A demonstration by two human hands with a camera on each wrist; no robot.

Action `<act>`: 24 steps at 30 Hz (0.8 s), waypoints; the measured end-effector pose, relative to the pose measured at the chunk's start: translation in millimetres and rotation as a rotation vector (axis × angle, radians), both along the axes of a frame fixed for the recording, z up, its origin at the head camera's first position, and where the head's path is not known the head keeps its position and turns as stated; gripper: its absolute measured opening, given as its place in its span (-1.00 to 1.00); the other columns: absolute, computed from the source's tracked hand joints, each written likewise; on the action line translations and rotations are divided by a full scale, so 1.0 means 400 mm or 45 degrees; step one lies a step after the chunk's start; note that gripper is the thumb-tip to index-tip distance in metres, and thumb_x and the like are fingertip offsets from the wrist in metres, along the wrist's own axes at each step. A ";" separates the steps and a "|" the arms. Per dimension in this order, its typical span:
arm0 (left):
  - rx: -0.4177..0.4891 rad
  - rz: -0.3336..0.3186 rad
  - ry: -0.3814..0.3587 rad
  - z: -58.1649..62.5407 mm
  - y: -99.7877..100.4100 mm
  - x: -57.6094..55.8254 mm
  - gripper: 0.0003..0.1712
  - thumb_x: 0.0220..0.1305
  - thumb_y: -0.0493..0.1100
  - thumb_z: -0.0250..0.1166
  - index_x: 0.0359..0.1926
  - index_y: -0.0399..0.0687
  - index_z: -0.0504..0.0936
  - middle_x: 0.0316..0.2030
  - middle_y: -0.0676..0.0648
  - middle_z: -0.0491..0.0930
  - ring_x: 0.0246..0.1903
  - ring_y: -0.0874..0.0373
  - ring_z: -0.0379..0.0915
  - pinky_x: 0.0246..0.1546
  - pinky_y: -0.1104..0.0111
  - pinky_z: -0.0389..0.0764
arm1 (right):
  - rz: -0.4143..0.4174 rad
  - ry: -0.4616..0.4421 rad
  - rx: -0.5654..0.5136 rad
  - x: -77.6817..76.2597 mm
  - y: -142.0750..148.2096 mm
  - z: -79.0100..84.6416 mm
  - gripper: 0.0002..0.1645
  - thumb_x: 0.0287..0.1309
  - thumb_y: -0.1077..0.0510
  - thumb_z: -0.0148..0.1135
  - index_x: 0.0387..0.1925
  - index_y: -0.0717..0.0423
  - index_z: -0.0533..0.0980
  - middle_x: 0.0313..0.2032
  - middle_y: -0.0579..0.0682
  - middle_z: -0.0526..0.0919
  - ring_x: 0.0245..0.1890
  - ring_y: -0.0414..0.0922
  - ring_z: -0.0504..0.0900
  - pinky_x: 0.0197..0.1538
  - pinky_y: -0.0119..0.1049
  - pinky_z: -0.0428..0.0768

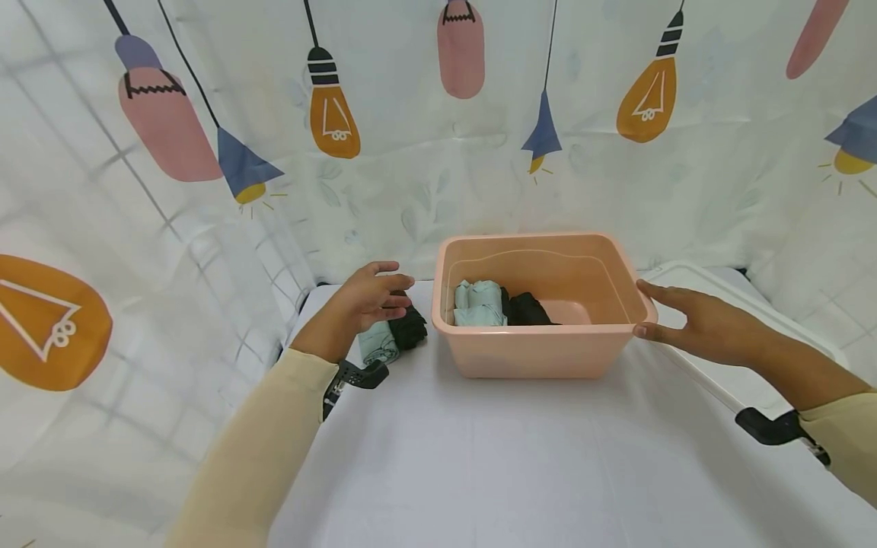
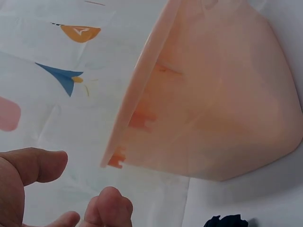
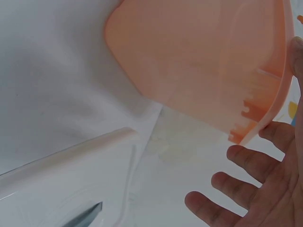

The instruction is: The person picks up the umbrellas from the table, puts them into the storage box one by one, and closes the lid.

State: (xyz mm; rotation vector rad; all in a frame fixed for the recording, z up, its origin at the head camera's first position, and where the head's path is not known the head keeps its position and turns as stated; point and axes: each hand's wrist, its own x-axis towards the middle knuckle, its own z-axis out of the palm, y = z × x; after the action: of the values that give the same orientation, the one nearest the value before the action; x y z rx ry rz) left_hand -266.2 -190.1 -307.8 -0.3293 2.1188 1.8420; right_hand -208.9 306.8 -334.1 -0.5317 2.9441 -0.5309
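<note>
A peach plastic bin (image 1: 530, 354) sits on the white-covered table, holding a rolled pale green cloth (image 1: 478, 303) and a black cloth (image 1: 527, 310) at its left end. My right hand (image 1: 712, 323) is at the bin's right end, thumb and index finger touching the rim (image 3: 279, 101) while the other fingers spread out straight. To the left of the bin, my left hand (image 1: 370, 301) hovers with relaxed fingers and nothing in them. Below it lie another rolled pale green cloth (image 1: 378, 344) and a black one (image 1: 409, 329), partly hidden by the hand.
A white plastic lid (image 1: 740, 373) lies to the right of the bin, under my right forearm. Behind the table hangs a white curtain (image 1: 411, 190) printed with lamps and bulbs. A wire grid shows through the curtain on the left.
</note>
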 end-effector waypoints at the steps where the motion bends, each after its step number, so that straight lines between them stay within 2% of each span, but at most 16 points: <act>1: -0.002 0.001 -0.002 -0.001 -0.007 0.000 -0.17 0.45 -0.15 0.31 0.59 0.05 0.10 0.34 -0.18 0.44 0.20 -0.18 0.47 0.04 0.18 0.65 | -0.001 0.002 0.002 0.000 0.000 0.000 0.09 0.33 -0.37 0.24 0.62 0.06 0.05 0.44 0.44 0.22 0.37 0.43 0.26 0.19 0.42 0.39; 11: 0.003 0.079 -0.047 -0.028 -0.076 0.003 -0.11 0.47 -0.19 0.27 0.62 -0.03 -0.03 0.49 -0.20 0.19 0.35 -0.25 0.30 0.20 0.08 0.56 | -0.005 0.000 0.000 -0.001 0.000 -0.002 0.10 0.32 -0.37 0.24 0.62 0.07 0.05 0.45 0.44 0.21 0.37 0.44 0.26 0.18 0.43 0.39; 19: 0.014 0.122 -0.090 -0.077 -0.142 -0.001 -0.05 0.49 -0.20 0.21 0.64 -0.07 -0.19 0.54 -0.31 0.03 0.42 -0.29 0.16 0.25 0.07 0.51 | -0.022 -0.004 0.017 -0.004 0.001 -0.003 0.12 0.31 -0.40 0.24 0.62 0.07 0.04 0.44 0.46 0.20 0.36 0.46 0.26 0.15 0.45 0.41; 24: 0.005 0.129 -0.134 -0.097 -0.176 -0.005 -0.03 0.48 -0.19 0.20 0.65 0.00 -0.23 0.55 -0.31 -0.03 0.44 -0.31 0.10 0.24 -0.03 0.50 | -0.025 -0.011 0.012 -0.003 0.000 -0.002 0.12 0.30 -0.39 0.24 0.62 0.07 0.04 0.45 0.46 0.19 0.36 0.47 0.25 0.15 0.46 0.40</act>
State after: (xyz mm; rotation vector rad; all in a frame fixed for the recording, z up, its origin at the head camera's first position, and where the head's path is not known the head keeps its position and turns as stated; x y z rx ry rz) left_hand -268.1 -260.6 -346.6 -0.5292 2.0623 1.8403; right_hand -209.9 306.7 -335.0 -0.4987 2.9452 -0.5203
